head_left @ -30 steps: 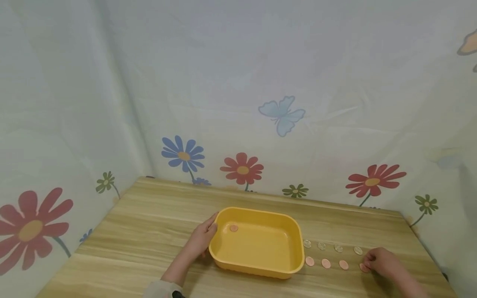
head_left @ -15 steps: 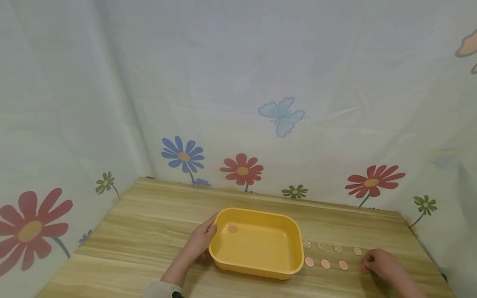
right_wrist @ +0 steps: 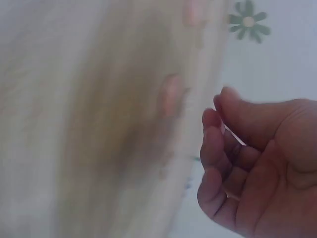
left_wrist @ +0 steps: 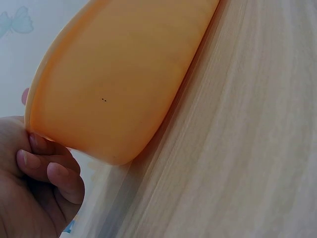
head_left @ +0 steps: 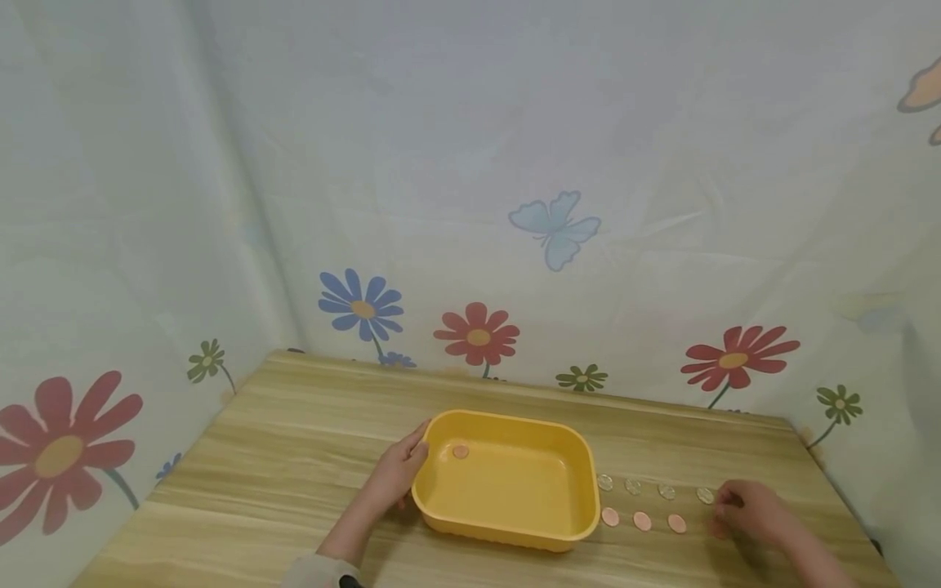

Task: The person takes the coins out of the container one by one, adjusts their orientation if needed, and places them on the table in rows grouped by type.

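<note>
A yellow rectangular tub (head_left: 507, 535) stands on the wooden table; its end wall (left_wrist: 114, 84) fills much of the left wrist view. My left hand (head_left: 397, 469) grips its left rim, fingers curled against the outside. One copper-coloured coin (head_left: 461, 452) lies inside, near the left end. To the tub's right is a row of several silvery coins (head_left: 666, 492), with copper-coloured coins (head_left: 642, 521) in a row nearer me. My right hand (head_left: 750, 510) hovers at the rows' right end, loosely curled, with nothing visible between its fingers. Below it, a copper-coloured coin (head_left: 720, 530) is partly hidden.
The table (head_left: 294, 457) meets a white cloth backdrop (head_left: 412, 163) printed with flowers and a butterfly, behind and to the left. The table's right edge runs just beyond my right hand. The right wrist view is blurred.
My right hand has lifted slightly from the rightmost copper-coloured coin and shifted away from me, beside the silvery row. My left hand and the tub have stayed put.
</note>
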The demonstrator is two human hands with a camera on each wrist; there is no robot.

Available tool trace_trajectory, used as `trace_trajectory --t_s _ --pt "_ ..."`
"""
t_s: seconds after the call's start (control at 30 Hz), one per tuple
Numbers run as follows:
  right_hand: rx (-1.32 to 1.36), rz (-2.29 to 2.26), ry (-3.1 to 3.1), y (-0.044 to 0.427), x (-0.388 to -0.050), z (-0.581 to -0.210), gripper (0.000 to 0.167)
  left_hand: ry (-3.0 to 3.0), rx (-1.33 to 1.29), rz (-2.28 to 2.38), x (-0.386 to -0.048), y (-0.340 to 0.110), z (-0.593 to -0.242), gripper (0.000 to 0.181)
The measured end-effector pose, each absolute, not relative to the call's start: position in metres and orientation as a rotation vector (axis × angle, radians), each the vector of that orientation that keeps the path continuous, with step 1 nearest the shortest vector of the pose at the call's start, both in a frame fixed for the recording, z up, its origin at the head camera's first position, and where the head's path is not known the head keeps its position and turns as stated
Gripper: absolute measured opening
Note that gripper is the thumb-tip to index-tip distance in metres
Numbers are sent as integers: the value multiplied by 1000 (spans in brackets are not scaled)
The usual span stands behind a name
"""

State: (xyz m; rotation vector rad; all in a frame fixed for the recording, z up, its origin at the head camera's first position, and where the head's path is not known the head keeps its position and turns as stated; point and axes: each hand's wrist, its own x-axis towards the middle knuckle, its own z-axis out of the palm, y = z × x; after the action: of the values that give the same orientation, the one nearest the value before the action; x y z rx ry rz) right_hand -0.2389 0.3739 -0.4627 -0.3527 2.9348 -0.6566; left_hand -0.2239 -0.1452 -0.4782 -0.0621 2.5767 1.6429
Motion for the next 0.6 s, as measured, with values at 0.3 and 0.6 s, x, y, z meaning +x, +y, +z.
trace_trajectory --t_s 0.3,0.6 --pt "-391 -799 2831 338 -248 -419 23 2586 -65 1639 -225 -145 -478 52" --pt "-505 -846 2784 296 -261 -389 24 2572 -50 1651 -224 -145 -478 53"
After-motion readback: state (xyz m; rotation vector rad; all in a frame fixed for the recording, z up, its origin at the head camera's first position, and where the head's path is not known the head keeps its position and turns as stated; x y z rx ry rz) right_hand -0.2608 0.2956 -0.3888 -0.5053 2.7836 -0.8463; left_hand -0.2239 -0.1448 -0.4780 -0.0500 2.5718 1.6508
